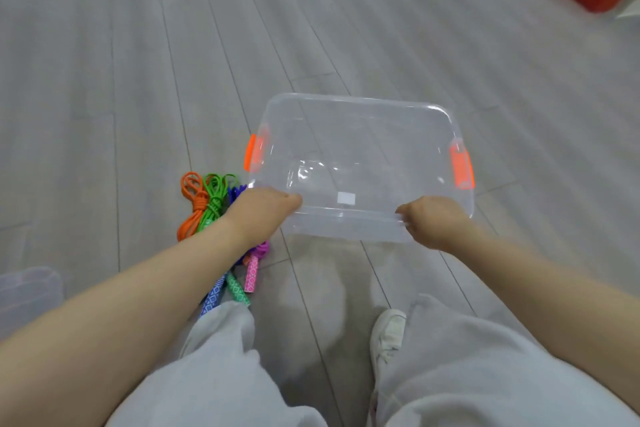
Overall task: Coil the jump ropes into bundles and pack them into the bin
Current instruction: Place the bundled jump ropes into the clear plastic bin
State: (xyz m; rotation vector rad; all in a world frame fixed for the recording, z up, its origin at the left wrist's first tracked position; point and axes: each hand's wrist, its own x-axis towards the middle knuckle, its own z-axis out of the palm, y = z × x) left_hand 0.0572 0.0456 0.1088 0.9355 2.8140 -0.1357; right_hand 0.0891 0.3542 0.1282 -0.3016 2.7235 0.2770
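Hands — left hand (258,210), right hand (434,220) — grip clear bin's (360,107) near rim; coiled jump ropes (207,204) beneath left hand, on floor (138,80).

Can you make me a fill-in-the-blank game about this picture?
1. Both hands, left hand and right hand, grip the near rim of the clear ____.
2. The bin has ____ latches on its ends.
3. The jump ropes lie on the ____.

Missing words: bin; orange; floor
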